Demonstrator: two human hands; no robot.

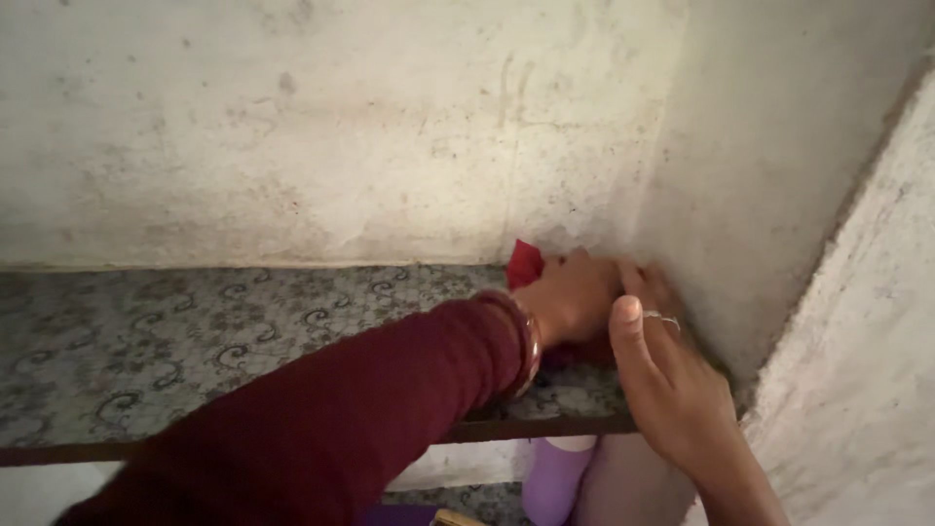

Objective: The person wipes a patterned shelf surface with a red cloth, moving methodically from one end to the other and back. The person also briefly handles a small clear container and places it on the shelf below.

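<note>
Both hands pressing red cloth, fingers flat.

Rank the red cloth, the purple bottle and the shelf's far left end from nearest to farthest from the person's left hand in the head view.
1. Red cloth: under the left hand, in the shelf corner.
2. Purple bottle: below the shelf, lower right.
3. Shelf's far left end: across the patterned shelf.
</note>
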